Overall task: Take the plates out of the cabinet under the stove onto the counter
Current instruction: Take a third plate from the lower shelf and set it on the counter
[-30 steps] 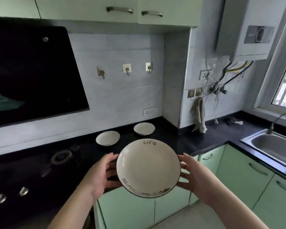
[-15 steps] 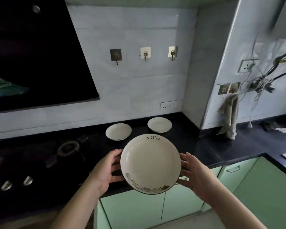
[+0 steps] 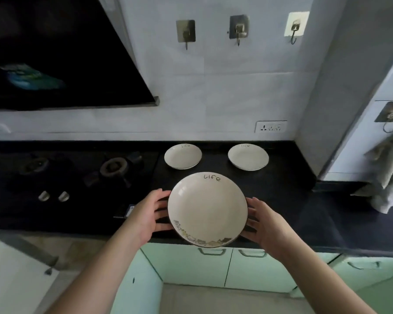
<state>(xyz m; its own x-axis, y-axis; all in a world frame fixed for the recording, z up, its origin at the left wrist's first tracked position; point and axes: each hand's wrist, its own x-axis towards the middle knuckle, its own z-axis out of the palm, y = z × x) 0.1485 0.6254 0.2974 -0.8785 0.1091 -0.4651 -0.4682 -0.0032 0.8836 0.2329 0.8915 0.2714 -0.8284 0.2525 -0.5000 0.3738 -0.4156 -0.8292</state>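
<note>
"life" handwritten in black at the far rim of the held plate (image 3: 207, 207), gripped at left and right edges by the left hand (image 3: 149, 213) and right hand (image 3: 264, 225)

Same word, small and blurred, only just legible at the far rim of the left plate (image 3: 183, 157) on the counter (image 3: 293, 200)

Similar dark marking at the far rim of the right plate (image 3: 248, 157), too blurred to read

No readable lettering on the wall socket (image 3: 271, 126); only its pin holes visible
</note>
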